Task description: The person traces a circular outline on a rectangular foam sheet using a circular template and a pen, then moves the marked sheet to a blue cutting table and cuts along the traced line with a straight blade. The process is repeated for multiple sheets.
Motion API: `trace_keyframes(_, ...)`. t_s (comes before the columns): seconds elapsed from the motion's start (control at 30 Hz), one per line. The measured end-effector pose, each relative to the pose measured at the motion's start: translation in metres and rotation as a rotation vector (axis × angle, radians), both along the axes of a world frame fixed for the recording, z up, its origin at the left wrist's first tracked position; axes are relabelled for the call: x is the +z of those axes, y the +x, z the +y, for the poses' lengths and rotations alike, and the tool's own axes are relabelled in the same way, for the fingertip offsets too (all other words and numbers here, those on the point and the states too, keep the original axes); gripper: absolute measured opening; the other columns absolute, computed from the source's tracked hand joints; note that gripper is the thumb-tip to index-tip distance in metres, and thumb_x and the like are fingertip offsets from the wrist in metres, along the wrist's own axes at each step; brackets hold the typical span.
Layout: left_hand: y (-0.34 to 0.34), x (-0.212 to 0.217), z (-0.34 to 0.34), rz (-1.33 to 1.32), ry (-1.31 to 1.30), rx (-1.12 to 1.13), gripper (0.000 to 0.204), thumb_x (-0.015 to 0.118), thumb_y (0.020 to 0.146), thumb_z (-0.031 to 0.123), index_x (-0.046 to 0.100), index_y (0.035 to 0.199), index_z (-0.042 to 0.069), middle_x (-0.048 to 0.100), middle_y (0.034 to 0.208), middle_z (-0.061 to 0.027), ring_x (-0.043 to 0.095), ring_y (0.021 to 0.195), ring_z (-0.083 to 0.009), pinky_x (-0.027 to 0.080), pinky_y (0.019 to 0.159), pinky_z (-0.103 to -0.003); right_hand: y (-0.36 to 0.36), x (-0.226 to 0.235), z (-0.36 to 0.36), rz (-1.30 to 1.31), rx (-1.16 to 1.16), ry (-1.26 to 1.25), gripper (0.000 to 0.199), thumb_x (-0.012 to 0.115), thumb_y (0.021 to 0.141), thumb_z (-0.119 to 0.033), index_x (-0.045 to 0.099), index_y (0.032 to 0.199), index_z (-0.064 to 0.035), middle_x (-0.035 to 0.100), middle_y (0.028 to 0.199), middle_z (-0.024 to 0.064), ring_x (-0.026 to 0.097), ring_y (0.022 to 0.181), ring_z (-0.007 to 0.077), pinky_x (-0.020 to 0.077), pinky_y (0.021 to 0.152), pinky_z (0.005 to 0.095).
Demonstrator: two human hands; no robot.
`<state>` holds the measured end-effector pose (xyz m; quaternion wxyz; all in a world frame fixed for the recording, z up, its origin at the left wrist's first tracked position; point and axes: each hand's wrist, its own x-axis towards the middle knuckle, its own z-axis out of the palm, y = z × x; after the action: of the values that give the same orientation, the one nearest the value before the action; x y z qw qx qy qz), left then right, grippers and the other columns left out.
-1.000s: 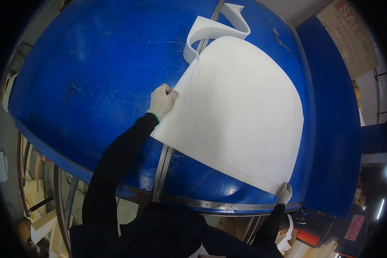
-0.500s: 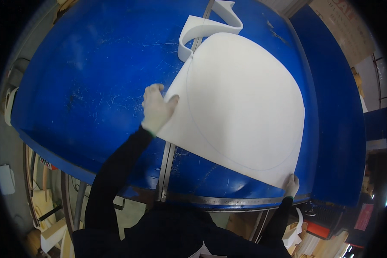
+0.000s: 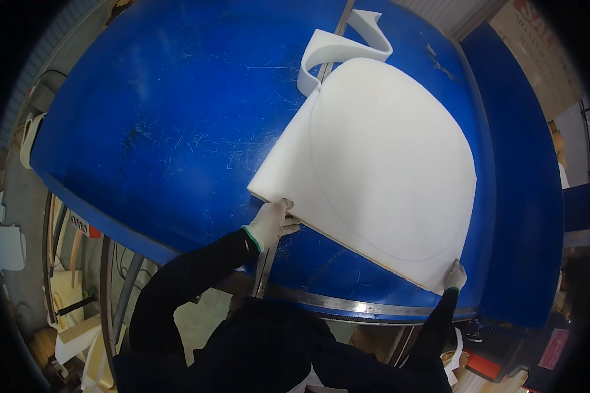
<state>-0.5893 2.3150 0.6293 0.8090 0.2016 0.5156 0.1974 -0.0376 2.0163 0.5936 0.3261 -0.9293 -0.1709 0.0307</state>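
Note:
A large white foam sheet (image 3: pixel 393 157) lies on the blue table, its far edge cut round and its near edge straight and slanted. A thin curved line is drawn on its top face. At the near edge, close to the left corner, my gloved left hand (image 3: pixel 269 223) grips the sheet, thumb at the top edge and fingers against the side. My gloved right hand (image 3: pixel 457 276) holds the near right corner, some of its fingers out of sight. Beyond the sheet, a curled white foam offcut (image 3: pixel 341 49) touches or nearly touches its far left edge.
The scratched blue table (image 3: pixel 177 124) has a metal strip (image 3: pixel 262 272) running across it and a metal ruler edge (image 3: pixel 360 306) along its front. A raised blue panel (image 3: pixel 518 183) borders the right side. Foam scraps (image 3: pixel 78 340) lie below at the left.
My left hand has moved from the sheet's left side round to its near edge. My right hand stays at the right corner. The whole view has shifted slightly.

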Motion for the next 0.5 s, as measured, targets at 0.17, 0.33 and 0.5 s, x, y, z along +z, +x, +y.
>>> trace_keyframes(0.17,0.003,-0.001,0.001,0.021,0.001,0.007,0.037,0.038,0.104,0.02,0.047,0.13,-0.005,0.056,0.126,-0.0209,0.058,0.12,-0.0343,0.048,0.106,-0.046,-0.003,0.003,-0.001,-0.022,-0.008,-0.028,0.042,0.061,0.097,-0.031,0.07,0.108,0.0086,0.074,0.097,0.0176,0.068,0.086,0.025,0.051,0.081,0.0338)
trace_keyframes(0.33,0.003,-0.01,0.003,-0.003,0.009,0.007,0.041,0.042,0.102,0.021,0.045,0.134,-0.005,0.053,0.132,-0.022,0.058,0.12,-0.0361,0.05,0.102,-0.046,-0.002,0.0,-0.003,0.006,-0.033,0.006,0.043,0.059,0.098,-0.033,0.07,0.11,0.0076,0.074,0.101,0.0189,0.068,0.089,0.027,0.051,0.083,0.0361)
trace_keyframes(0.5,0.003,-0.01,0.006,-0.01,0.028,0.009,0.042,0.044,0.101,0.021,0.045,0.134,-0.004,0.053,0.134,-0.02,0.058,0.12,-0.0364,0.052,0.1,-0.045,-0.001,-0.002,-0.003,0.029,-0.041,0.011,0.044,0.059,0.098,-0.033,0.07,0.111,0.0077,0.074,0.102,0.0198,0.068,0.091,0.0273,0.0509,0.084,0.0363)
